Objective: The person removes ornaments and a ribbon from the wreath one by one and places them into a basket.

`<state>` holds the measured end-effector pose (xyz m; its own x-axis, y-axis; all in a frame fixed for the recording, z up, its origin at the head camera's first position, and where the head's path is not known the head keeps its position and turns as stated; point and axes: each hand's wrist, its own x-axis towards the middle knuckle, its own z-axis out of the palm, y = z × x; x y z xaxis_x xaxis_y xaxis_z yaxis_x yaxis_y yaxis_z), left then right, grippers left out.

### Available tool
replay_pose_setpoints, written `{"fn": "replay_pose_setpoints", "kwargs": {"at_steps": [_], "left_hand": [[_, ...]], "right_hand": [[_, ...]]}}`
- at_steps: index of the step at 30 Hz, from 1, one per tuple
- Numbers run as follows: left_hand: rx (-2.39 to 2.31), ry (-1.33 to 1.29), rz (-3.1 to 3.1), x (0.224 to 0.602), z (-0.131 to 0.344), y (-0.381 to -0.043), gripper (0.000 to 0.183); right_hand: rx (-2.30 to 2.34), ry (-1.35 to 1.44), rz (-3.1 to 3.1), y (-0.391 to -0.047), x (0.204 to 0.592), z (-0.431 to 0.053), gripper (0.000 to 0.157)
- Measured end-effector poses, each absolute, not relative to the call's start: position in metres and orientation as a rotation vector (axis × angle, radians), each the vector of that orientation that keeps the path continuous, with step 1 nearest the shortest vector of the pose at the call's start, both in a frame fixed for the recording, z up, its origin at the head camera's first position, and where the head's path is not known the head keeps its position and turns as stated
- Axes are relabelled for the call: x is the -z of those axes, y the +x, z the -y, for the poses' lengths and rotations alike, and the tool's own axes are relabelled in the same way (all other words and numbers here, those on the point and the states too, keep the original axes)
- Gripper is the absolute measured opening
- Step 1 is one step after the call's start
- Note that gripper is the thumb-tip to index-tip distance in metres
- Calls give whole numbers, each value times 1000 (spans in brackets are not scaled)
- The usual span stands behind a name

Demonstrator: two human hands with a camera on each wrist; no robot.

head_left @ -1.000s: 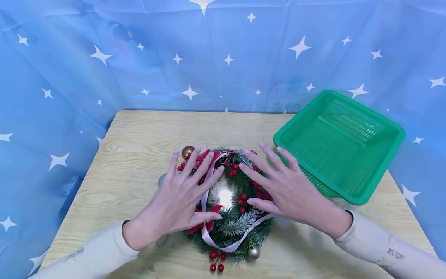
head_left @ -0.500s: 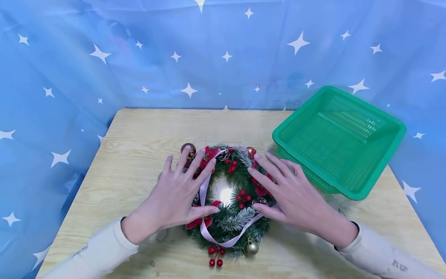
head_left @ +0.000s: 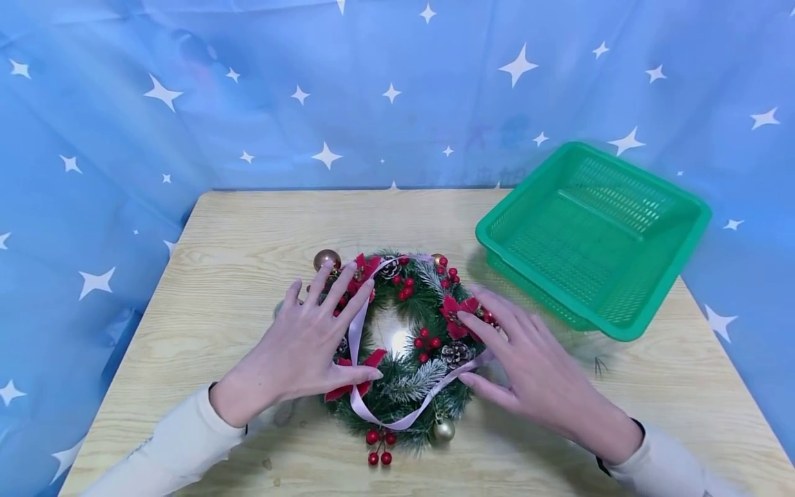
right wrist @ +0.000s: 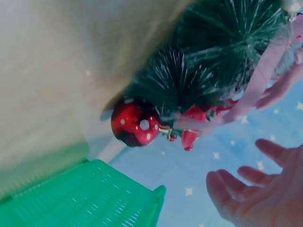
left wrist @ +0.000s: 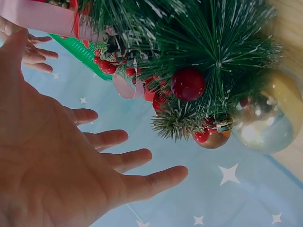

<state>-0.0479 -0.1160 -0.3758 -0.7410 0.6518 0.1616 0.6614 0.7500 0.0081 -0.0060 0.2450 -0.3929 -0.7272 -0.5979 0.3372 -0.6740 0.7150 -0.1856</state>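
Note:
A green Christmas wreath (head_left: 410, 386) lies on the wooden table, decorated with red flowers (head_left: 459, 317), pine cones (head_left: 457, 353), berries and baubles. A lilac ribbon (head_left: 397, 422) loops loosely over it. My left hand (head_left: 292, 359) hovers over the wreath's left side, fingers spread and holding nothing. Over the right side, my right hand (head_left: 528, 366) has its fingers extended, thumb near the ribbon; it holds nothing either. In the left wrist view, the left palm (left wrist: 61, 156) shows apart from the greenery. A red bauble with white dots (right wrist: 135, 123) hangs at the wreath's edge in the right wrist view.
A green plastic basket (head_left: 658, 304) stands at the table's back right, beyond my right hand. Behind the wooden table (head_left: 261, 235) hangs a blue curtain (head_left: 360, 62) with white stars. A silver bauble (head_left: 444, 430) and red berries (head_left: 380, 449) stick out at the wreath's near edge.
My right hand has drawn back toward the lower right, uncovering the red flower and berries there. The left hand stays over the left side with little movement. The wreath stays on the table.

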Motion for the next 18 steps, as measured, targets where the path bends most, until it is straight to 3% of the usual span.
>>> {"fn": "replay_pose_setpoints", "kwargs": {"at_steps": [18], "left_hand": [[171,-1042,2806,387,116,-48,121]], "right_hand": [[-756,735,2684,46,423,-243,73]]}}
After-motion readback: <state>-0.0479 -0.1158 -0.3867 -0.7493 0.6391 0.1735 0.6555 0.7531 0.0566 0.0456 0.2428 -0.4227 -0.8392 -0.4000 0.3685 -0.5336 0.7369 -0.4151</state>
